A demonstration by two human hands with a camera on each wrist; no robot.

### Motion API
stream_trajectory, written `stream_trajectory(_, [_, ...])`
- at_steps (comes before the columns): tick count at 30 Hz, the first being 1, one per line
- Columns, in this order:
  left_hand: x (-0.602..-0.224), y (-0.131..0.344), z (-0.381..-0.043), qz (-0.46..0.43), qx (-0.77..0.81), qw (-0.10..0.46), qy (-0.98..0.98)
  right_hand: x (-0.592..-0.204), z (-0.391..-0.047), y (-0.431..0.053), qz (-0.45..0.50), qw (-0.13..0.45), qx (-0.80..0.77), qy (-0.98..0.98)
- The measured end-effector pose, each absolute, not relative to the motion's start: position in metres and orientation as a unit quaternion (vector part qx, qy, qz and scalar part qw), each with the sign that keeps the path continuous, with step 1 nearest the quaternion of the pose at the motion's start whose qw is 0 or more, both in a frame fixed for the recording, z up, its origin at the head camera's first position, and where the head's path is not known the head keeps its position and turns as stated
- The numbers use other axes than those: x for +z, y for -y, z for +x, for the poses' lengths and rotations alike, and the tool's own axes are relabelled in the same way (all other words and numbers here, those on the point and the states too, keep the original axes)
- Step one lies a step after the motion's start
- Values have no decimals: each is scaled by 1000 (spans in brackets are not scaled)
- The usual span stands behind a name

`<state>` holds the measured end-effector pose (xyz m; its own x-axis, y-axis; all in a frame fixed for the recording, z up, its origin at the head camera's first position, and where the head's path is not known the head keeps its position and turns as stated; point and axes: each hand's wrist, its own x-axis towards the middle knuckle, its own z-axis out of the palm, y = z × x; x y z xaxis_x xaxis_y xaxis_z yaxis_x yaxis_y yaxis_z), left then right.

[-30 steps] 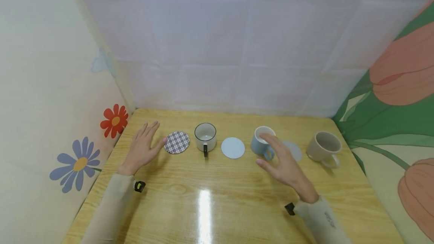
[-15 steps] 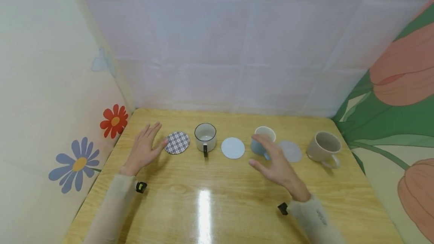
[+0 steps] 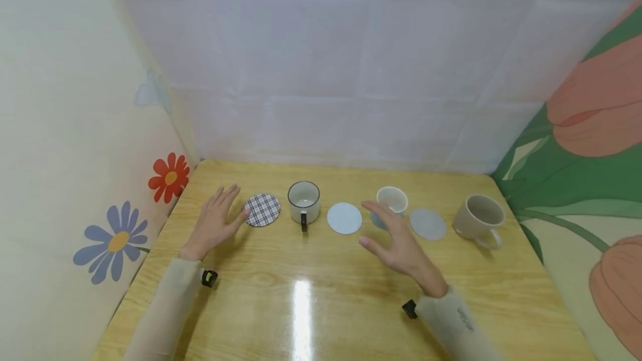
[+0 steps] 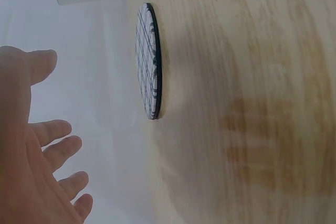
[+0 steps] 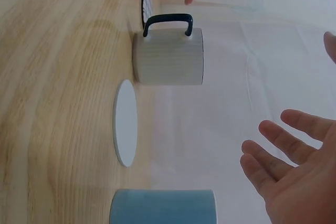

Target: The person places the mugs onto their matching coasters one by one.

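My left hand hovers above the table's left side, fingers extended, its thumb beside a plaid round coaster. In the left wrist view that coaster lies flat, apart from the fingers. My right hand, thumb and fingers spread and holding nothing, is in front of a blue mug and partly hides it. Left of that mug lies a light blue round coaster. Between the two coasters stands a white mug with a black rim and black handle; the right wrist view shows this white mug upright.
A grey round coaster lies right of the blue mug. Farther right stands a beige mug, its handle toward the front. A white cloth hangs behind the wooden table; flower-patterned panels flank both sides.
My right hand has moved left from over the blue mug's handle, uncovering the grey coaster. My left hand has shifted very slightly right. The mugs and coasters stay in place.
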<state>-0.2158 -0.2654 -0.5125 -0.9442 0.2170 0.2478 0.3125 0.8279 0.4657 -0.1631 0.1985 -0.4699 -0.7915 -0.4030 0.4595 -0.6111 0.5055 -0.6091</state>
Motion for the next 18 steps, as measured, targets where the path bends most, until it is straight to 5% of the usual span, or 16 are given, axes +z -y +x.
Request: stream_trajectory(18, [-519,261,-216,-145,-263,67,951,-493,-163,-178,323,148,432,829])
